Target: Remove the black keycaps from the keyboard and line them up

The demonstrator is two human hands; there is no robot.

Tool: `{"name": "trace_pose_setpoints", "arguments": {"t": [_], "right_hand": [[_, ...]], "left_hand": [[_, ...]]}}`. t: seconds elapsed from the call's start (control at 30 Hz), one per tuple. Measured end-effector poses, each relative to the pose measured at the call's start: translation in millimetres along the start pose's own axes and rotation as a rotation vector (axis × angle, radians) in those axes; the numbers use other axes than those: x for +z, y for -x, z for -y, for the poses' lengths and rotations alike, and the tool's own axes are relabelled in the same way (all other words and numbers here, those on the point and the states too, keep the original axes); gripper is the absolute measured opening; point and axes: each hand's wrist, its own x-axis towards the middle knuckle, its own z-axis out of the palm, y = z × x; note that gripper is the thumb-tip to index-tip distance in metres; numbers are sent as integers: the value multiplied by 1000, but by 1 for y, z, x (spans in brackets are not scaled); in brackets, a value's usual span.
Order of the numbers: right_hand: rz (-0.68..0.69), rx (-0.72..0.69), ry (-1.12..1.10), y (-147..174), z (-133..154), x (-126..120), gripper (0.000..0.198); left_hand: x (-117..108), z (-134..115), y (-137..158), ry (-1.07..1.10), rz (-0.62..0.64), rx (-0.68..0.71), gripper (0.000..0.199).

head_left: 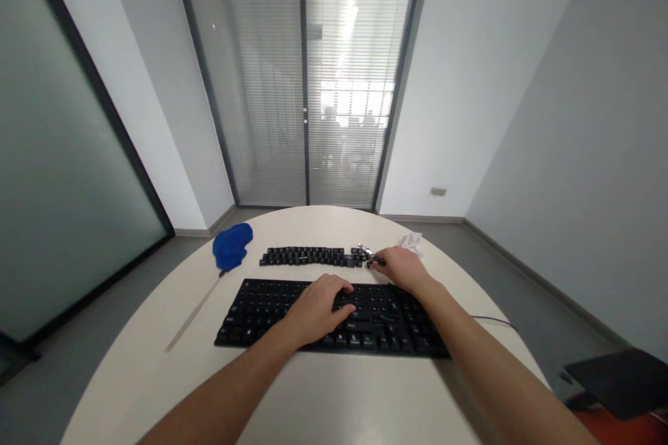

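A black keyboard (pixel 261 309) lies in front of me on the round white table. My left hand (pixel 319 309) rests on the middle of it, thumb and forefinger apart, nothing visible between them. Beyond the keyboard, my right hand (pixel 399 265) is closed round a small pliers-like tool (pixel 368 252) with a shiny metal end and a dark handle. Its tip is over the right end of several loose black keycaps (pixel 305 256), laid out in rows. The fingers round the handle are partly hidden.
At the left lies a blue, cloth-like thing (pixel 232 245) with a long pale stick (pixel 193 314). A crumpled white tissue (pixel 412 243) sits behind my right hand. A dark cable (pixel 493 320) runs over the right edge of the white table (pixel 334 403). A black and red object (pixel 621 382) stands lower right.
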Motion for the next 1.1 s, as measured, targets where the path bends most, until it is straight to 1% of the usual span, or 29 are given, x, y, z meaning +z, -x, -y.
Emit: {"name": "trace_pose_setpoints", "arguments": {"t": [0.5,0.77,0.9,1.0,1.1], "right_hand": [[-27,9,8,2,6,12,26],[-59,-7,2,3,7,13,23],[-86,-26,-3,6,6,8,22],[-144,-35,-19,13,5,-3,29],[-303,-13,-105,24,5,-21,38]], "left_hand": [[-1,-1,0,-5,-6,6,22],[1,1,0,-11,-4,2,22],[0,1,0,-14,-8,7,21],[0,0,0,-17,-5,12,21],[0,0,-1,-16,-1,24,21]]}}
